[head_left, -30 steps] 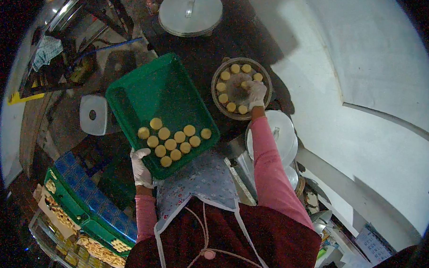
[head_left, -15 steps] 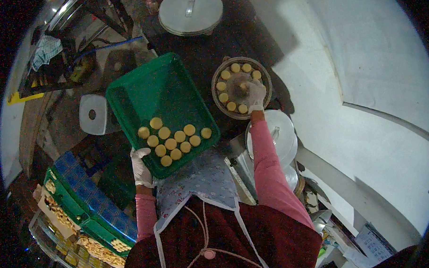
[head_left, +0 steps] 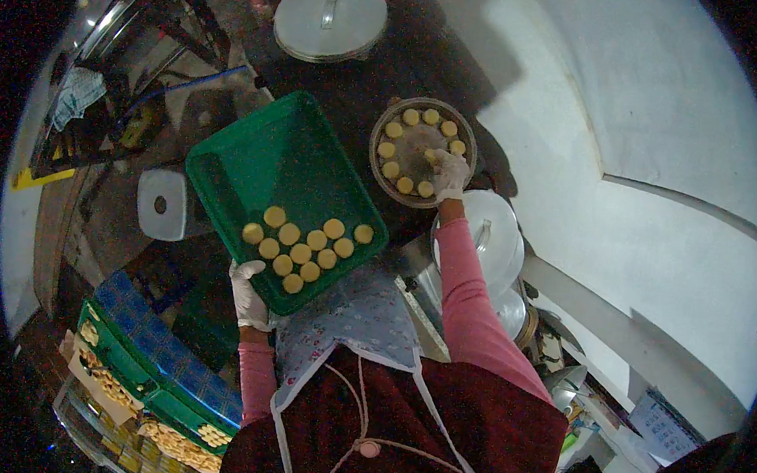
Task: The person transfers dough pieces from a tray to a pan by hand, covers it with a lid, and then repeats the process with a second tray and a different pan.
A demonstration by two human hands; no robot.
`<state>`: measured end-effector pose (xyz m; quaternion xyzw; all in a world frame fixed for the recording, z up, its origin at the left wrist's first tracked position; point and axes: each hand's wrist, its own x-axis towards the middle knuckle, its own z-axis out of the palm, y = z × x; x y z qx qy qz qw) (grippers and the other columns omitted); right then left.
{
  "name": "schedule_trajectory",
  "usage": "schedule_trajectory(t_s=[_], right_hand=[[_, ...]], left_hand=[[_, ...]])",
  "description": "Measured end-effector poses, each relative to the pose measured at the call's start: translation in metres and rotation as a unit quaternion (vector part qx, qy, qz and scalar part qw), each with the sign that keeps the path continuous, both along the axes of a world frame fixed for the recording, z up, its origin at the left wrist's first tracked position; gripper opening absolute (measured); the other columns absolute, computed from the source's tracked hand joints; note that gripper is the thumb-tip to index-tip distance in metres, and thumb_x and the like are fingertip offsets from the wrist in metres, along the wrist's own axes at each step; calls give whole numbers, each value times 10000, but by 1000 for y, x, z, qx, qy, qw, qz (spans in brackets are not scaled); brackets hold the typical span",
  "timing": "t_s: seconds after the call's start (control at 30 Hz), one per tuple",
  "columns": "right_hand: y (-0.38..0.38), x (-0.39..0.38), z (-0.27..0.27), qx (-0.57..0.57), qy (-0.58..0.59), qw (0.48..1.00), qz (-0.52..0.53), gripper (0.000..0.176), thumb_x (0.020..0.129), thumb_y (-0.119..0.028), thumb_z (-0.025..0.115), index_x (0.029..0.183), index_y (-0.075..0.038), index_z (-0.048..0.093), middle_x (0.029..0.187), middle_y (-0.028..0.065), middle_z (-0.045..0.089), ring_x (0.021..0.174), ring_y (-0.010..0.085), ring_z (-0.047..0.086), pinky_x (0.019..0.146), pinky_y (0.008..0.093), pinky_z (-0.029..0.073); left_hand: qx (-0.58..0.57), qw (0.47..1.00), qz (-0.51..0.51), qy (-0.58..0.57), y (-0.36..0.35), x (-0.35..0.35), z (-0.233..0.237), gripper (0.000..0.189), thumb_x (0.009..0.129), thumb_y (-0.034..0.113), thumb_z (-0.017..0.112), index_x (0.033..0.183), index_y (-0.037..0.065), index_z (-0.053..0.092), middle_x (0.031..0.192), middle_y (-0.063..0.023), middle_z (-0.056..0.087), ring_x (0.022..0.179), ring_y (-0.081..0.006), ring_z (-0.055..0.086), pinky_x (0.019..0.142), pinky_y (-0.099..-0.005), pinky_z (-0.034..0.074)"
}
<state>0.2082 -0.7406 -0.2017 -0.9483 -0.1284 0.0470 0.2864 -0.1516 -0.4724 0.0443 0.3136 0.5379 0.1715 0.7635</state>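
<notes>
My gloved left hand [head_left: 248,294] grips the lower left edge of a green plastic tray [head_left: 273,154], its thumb over the rim. Several round, pale yellow dough pieces [head_left: 301,254] lie in the tray's near end. On the right, my gloved right hand [head_left: 452,174] is over a round steamer pan [head_left: 381,185], pinching a dough piece [head_left: 432,157] at its fingertips. Around the pan's inner edge runs a ring of similar pieces [head_left: 390,170]; my hand and wrist hide the lower right part of the pan.
A lidded metal pot [head_left: 329,18] stands at the back of the dark table. Metal lids [head_left: 486,249] lie beside my right forearm, near the white wall [head_left: 581,160]. A grey stool [head_left: 162,204] is left of the tray. More filled green trays [head_left: 112,340] sit at lower left.
My right hand has shifted slightly down inside the pan, uncovering a dough piece at the right edge. My left hand and the tray stay put. The whole view has tilted slightly.
</notes>
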Motion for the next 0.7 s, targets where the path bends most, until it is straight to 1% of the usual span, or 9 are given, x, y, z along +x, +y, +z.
schedule_trajectory(t_s=[0.13, 0.2, 0.27, 0.33, 0.43, 0.53, 0.57, 0.67, 0.7], right_hand=[[-9, 13, -22, 36, 82, 995, -49, 175, 783, -161, 704, 955, -129, 700, 845, 28, 655, 771, 117, 647, 605, 288, 522], [-13, 15, -40, 157, 91, 980, -88, 204, 762, -119, 715, 963, -93, 689, 856, 42, 655, 772, 153, 650, 614, 292, 537], [-12, 6, -22, 227, 14, 973, -28, 244, 737, -80, 726, 972, -50, 670, 868, 54, 654, 771, 192, 651, 625, 303, 549], [-10, 0, 11, 300, 31, 951, -63, 272, 726, -62, 733, 982, -19, 653, 876, 63, 655, 779, 222, 651, 645, 314, 555], [-4, -3, 97, 344, 203, 887, -233, 302, 761, -110, 742, 1029, -20, 637, 869, 56, 652, 805, 216, 645, 707, 290, 533], [-24, 0, 93, 124, -57, 977, -164, 323, 761, -163, 761, 1031, -37, 635, 854, 59, 661, 791, 198, 640, 706, 288, 517], [-42, 8, 67, 92, -40, 983, -154, 295, 752, -206, 752, 970, -49, 630, 859, 112, 675, 779, 260, 654, 693, 351, 512], [-16, 0, 120, -21, -21, 997, -76, 255, 754, -244, 725, 911, -68, 627, 871, 161, 668, 790, 336, 648, 695, 409, 505], [-16, 2, 111, -55, -12, 996, -72, 248, 756, -250, 719, 901, -73, 623, 869, 166, 663, 800, 349, 643, 698, 419, 503]], left_hand=[[-8, 1000, -15, 2, 0, 2, 9, 385, 708, 175, 627, 1065, 57, 550, 1078, -72, 581, 974, -242, 587, 850, -381, 495], [-7, 1000, -21, 1, 0, 0, 10, 386, 719, 191, 632, 1071, 61, 545, 1091, -70, 574, 995, -241, 577, 860, -384, 491], [-8, 1000, -12, 7, -1, -9, -1, 393, 729, 206, 636, 1083, 64, 541, 1101, -68, 568, 1015, -241, 568, 868, -388, 487], [5, 1000, -9, 13, -1, -13, -6, 391, 735, 211, 635, 1087, 68, 541, 1094, -67, 567, 1022, -244, 564, 874, -396, 486], [3, 1000, 10, 26, -3, -5, 7, 389, 738, 207, 631, 1094, 75, 543, 1073, -67, 573, 1004, -245, 576, 864, -400, 495], [7, 999, 13, 38, 1, -8, 8, 390, 732, 191, 627, 1096, 80, 542, 1043, -68, 582, 963, -246, 598, 837, -397, 513], [12, 999, 10, 41, 3, -9, 7, 390, 729, 185, 626, 1095, 81, 541, 1032, -68, 585, 948, -246, 606, 827, -396, 519], [-37, 999, 30, 14, 1, 3, 26, 441, 710, 171, 626, 1132, 76, 539, 1028, -72, 596, 923, -250, 622, 804, -388, 532], [-25, 999, 22, 18, 1, 5, 28, 460, 707, 171, 626, 1147, 73, 537, 1036, -73, 597, 930, -252, 620, 810, -389, 529]])
